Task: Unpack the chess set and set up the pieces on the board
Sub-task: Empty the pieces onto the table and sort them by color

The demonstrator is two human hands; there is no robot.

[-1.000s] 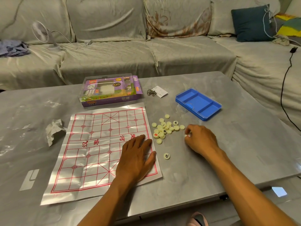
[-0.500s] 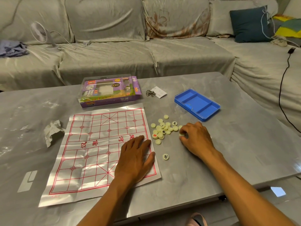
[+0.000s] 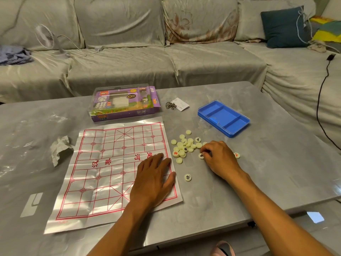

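While one left hand [image 3: 154, 179] flattens one board [image 3: 110, 169], three pieces lie apart.

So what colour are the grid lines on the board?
Red, on a glossy white board; only the head view shows it.

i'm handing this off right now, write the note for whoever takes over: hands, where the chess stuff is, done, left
Left hand: flat, fingers straight, pressing the right side of the paper board.
Right hand: fingers curled at the right edge of the piece pile, fingertips at one piece; whether it is pinched is unclear.
Things: board unfolded on the table, pile just right of it, one stray piece nearer you, another behind the right hand. Blue tray is emptied, purple box behind the board.
Done: unpacked, board laid out.
Left: no piece on the board yet; place them all.
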